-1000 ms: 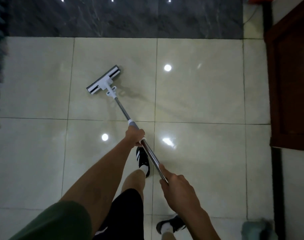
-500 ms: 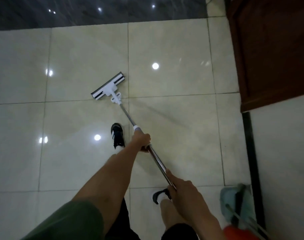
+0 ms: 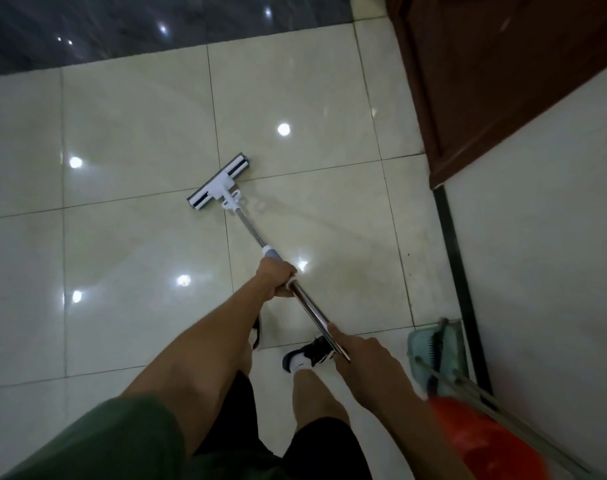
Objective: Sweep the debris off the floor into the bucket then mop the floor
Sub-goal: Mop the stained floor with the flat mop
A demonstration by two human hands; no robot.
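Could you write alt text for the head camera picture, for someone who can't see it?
A person mops a glossy tiled floor, left hand and right hand gripping the mop pole. A dustpan and orange bucket sit at lower right.

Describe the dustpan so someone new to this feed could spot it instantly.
Start at the brown wooden door on the right and follow the dark strip at the foot of the white wall down toward the lower right corner. The dustpan sits there on the tiled floor, pale teal, just above the orange bucket, with thin metal rods crossing it.
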